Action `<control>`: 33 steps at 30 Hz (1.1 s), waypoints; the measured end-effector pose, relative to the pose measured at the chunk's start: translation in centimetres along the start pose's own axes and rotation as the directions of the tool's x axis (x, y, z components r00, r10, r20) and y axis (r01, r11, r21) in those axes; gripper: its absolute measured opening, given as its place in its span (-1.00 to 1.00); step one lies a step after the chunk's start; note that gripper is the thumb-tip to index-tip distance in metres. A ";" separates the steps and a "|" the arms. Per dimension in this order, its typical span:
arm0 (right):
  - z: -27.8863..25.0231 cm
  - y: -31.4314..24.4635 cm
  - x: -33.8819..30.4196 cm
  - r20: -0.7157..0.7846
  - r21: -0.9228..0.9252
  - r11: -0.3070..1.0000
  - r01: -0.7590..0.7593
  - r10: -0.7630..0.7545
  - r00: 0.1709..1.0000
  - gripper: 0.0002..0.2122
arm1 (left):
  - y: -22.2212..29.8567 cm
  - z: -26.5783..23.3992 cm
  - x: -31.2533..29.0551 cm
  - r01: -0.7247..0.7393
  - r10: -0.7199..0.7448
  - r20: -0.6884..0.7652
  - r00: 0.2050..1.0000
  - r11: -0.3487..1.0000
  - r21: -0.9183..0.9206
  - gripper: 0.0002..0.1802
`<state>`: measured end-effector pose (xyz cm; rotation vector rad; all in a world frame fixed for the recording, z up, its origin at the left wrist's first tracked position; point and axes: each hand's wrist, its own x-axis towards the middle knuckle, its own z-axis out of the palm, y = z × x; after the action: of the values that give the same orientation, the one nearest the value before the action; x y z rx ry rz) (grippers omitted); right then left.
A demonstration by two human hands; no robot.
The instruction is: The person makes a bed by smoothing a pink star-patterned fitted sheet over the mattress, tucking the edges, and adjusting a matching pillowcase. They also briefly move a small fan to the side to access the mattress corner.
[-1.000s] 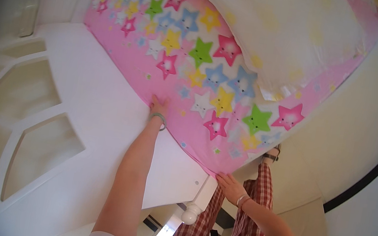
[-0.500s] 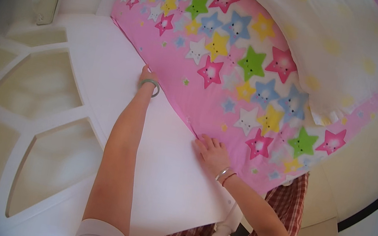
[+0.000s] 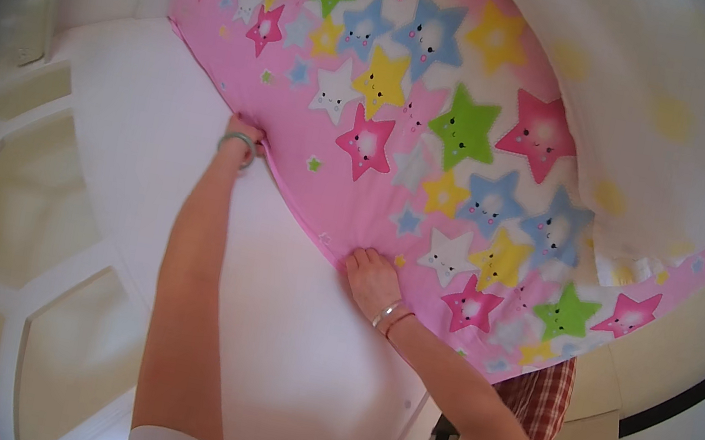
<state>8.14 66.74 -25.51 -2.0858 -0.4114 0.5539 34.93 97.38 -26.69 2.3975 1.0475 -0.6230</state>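
Note:
A pink bed sheet (image 3: 356, 197) printed with colourful smiling stars covers part of a white flat surface (image 3: 284, 340). My left hand (image 3: 247, 134), with a pale green bangle at its wrist, is closed round the sheet's near edge; its fingertips are partly hidden by the fold. Farther right along that edge, my right hand (image 3: 373, 282) grips the fabric with bent fingers, and small creases run out from it. A silver bracelet and a thin reddish band circle that wrist.
White bedding (image 3: 673, 116) with pale yellow patches lies over the sheet at the upper right. A white panel (image 3: 8, 301) with curved cut-outs borders the left. Red checked fabric (image 3: 538, 399) shows below the sheet's right corner.
The view has shifted closer to the sheet. My right hand's fingers, spread flat before, are now drawn together on the fabric. The sheet's edge bulges more between my hands.

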 end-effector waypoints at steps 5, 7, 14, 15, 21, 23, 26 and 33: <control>-1.5 -2.3 0.5 -0.128 -0.023 0.999 0.023 -0.026 0.991 -0.77 | 0.3 -4.8 2.8 0.141 -0.160 -0.036 0.986 0.939 -0.313 0.03; -1.7 -3.0 1.9 -0.125 -0.126 0.992 0.018 -0.034 0.992 -0.75 | 0.9 -5.4 3.3 0.193 -0.223 -0.033 0.974 0.900 -0.390 0.03; 0.0 -2.8 6.2 -0.015 -0.282 0.958 -0.043 0.040 0.999 -0.76 | 2.4 -6.1 2.8 -0.175 0.320 -0.101 0.942 0.724 0.667 -0.50; -0.1 -3.5 6.8 -0.012 -0.227 0.970 -0.083 0.082 0.997 -0.76 | 2.8 -6.1 2.6 -0.140 0.273 -0.081 0.959 0.699 0.702 -0.57; -0.4 -5.9 11.6 -0.234 -0.129 0.991 -0.021 -0.009 0.972 -0.67 | 3.0 -7.6 1.9 -0.064 0.160 -0.153 0.975 0.867 0.495 -0.66; 0.1 -6.3 14.2 -0.226 -0.123 0.991 -0.046 0.018 0.974 -0.63 | 3.2 -7.8 2.2 -0.018 0.103 -0.197 0.975 0.920 0.392 -0.50; 0.2 -7.0 17.1 -0.186 -0.108 0.993 -0.051 0.031 0.982 -0.58 | 2.5 -8.6 3.4 0.022 0.075 -0.245 0.967 0.927 0.374 -0.39; 0.1 -6.7 18.2 0.192 0.218 0.970 -0.108 0.066 0.979 -0.54 | 4.3 -6.9 1.3 -0.102 0.207 0.008 0.978 0.446 0.889 -0.55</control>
<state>22.88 79.25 -24.03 -1.8454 -0.3439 0.8119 40.55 99.36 -20.95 3.4130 0.5219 -1.2292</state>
